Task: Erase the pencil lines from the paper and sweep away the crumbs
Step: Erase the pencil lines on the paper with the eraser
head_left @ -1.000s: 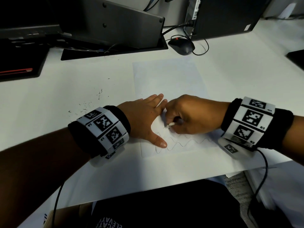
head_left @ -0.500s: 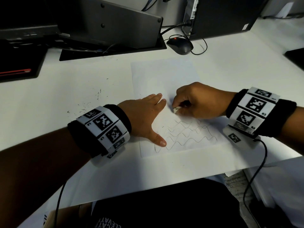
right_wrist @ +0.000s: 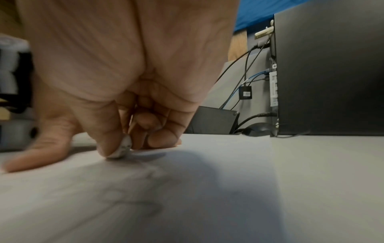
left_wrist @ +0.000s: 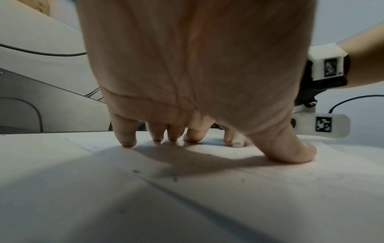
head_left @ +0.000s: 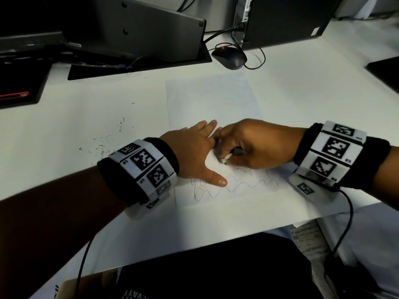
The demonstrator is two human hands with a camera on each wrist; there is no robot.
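The white desk [head_left: 302,87] ran wide, with bare surface open to the right of the sheet and toward the near edge. At its far edge stood a monitor base [head_left: 138,29], a black computer tower [head_left: 280,20] and a wired mouse [head_left: 230,58]. The paper [head_left: 211,98] lay in the middle, its near edge close to the desk's rim, wavy pencil lines [head_left: 241,185] across its lower part. The left hand [head_left: 194,152] pressed flat on the sheet, fingers straight and thumb spread. The right hand [head_left: 254,145] touched the left's fingertips, its thumb and fingers pinched round a small white eraser [head_left: 225,159] set on the paper. Crumbs [head_left: 105,143] were scattered on the desk left of the sheet. Only the right wrist view showed the eraser's tip [right_wrist: 122,149] meeting the page and the cables behind the tower; the left wrist view alone showed specks on the paper near the thumb [left_wrist: 290,151].
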